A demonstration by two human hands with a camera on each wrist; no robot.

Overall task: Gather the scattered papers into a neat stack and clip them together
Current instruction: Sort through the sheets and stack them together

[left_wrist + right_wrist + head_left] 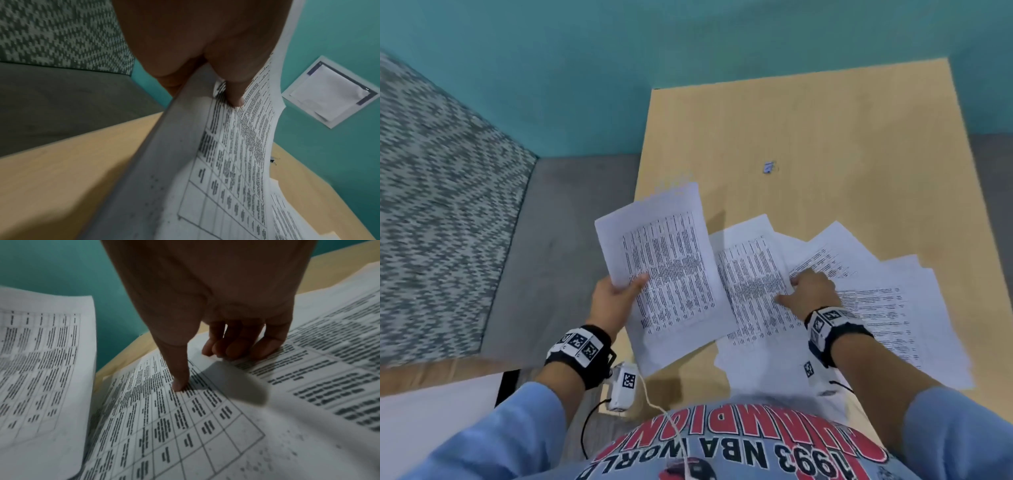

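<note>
Papers [753,274] under right hand [810,291] (touching)

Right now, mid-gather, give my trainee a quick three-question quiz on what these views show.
1. True or false: the binder clip is already fastened on the papers.
2. Which hand holds lifted sheets off the table?
A. left hand
B. right hand
C. neither
3. Fill in: the right hand's fingertips rest on the ___ still lying on the table.

Key
1. False: the clip lies alone on bare wood, beyond the papers.
2. A: the left hand pinches the held sheets, thumb on top.
3. Loose papers, spread overlapping at the table's near right.
</note>
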